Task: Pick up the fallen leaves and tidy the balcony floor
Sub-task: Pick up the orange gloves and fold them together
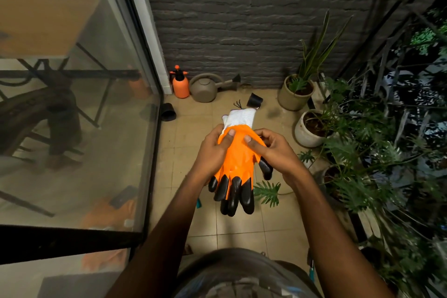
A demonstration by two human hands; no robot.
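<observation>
The person stood on the tiled floor point(242, 225) holding a pair of gloves point(238, 167) out in front, white cuffs pointing away, black fingertips hanging back toward them. The left hand point(212, 150) gripped the pair's left edge, thumb pressed on the orange. The right hand point(273, 150) pinched the right side, thumb on top and fingers curled behind. Just below the gloves a green leaf point(267, 192) lay low over the tiles, its stalk running right toward the pots point(308, 133); I couldn't tell whether it was loose. Against the wall point(242, 19) stood a sprayer point(180, 84) and a watering can point(204, 88), side by side.
</observation>
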